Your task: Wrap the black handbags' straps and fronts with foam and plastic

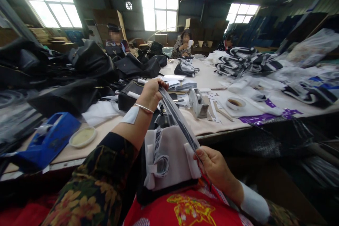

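My left hand [152,91] is raised over the table edge, fingers closed on the upper end of a long grey strap [177,116]. The strap runs down and right to my right hand [215,169], which pinches its lower end near my lap. Between my arms, a black bag [148,190] with white wrapping [172,155] over it rests on my lap. A silver bangle circles my left wrist.
A blue tape dispenser [49,139] and a shallow dish [83,136] sit at the left table edge. Black bags [87,67] pile up on the left. A tape holder [198,103], a small bowl [235,103] and striped items [243,61] lie right. Three people sit at the far end.
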The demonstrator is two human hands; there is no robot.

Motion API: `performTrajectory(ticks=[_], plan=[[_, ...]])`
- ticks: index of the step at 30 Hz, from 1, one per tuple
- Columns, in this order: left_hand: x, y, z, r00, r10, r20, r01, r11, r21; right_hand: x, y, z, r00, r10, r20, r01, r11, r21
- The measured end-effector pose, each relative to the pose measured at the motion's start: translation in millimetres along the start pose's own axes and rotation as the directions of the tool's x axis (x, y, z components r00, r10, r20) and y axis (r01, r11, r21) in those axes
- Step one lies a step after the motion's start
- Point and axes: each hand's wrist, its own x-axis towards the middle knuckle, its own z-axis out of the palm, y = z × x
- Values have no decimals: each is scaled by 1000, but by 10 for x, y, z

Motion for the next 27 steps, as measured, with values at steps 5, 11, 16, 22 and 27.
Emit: performTrajectory(ticks=[5, 11, 16, 22, 27], plan=[[163, -14, -53, 994, -112, 10, 111, 992, 59, -317, 388, -186, 1000, 7, -4, -7, 994, -112], [51, -246, -193, 968, -167, 189, 133, 974, 184, -286, 325, -259, 1000, -18, -12, 17, 998, -65], [-500, -580, -649, 871, -277, 406, 94, 905, 415, 167, -27, -95, 996, -39, -80, 44, 997, 65], [-1143, -899, -1173, 910, -289, 296, -1, 714, 700, 625, -174, 198, 976, -216, 15, 217, 975, -57], [-1174, -690, -1275, 973, -79, 215, -76, 775, 628, 655, -181, 200, 913, -407, 37, 400, 870, -290]])
